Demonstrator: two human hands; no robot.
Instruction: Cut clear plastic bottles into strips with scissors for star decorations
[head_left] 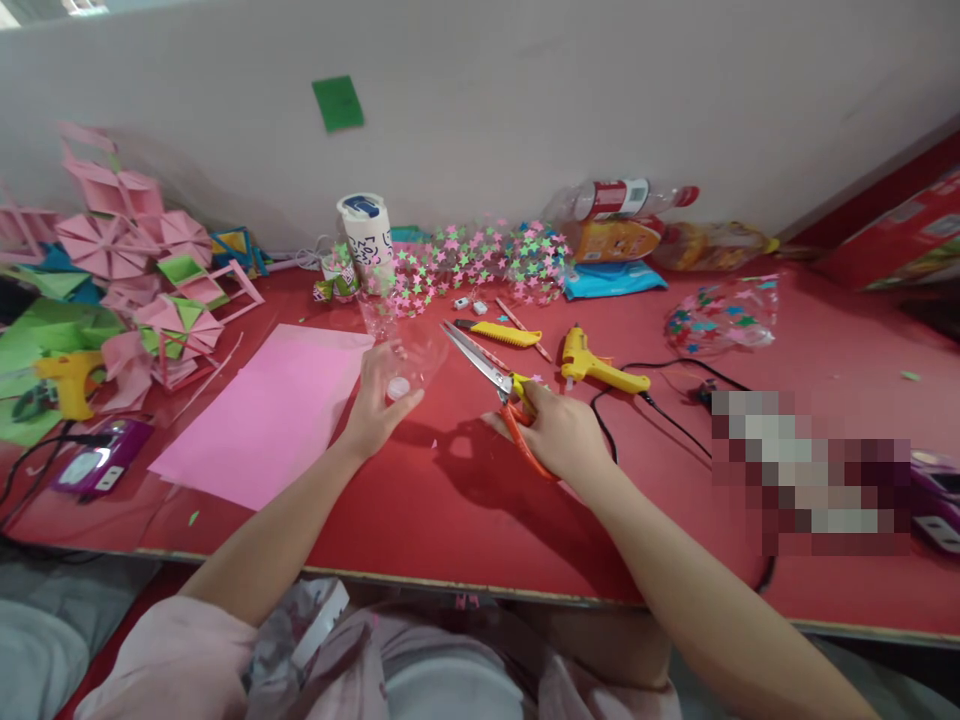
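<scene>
Fingers of the left hand [373, 405] are curled around a clear plastic bottle [397, 350] lying on the red table [450, 510], its white cap [398, 387] sitting right at the fingertips, just beside the pink paper sheet [270, 415]. Over on the other side, the right hand [559, 430] is closed through the orange handles of the scissors [499, 385], blades shut and pointing up-left toward the bottle. Behind that there's a yellow glue gun [600, 368] and a yellow utility knife [501, 333], both close by.
</scene>
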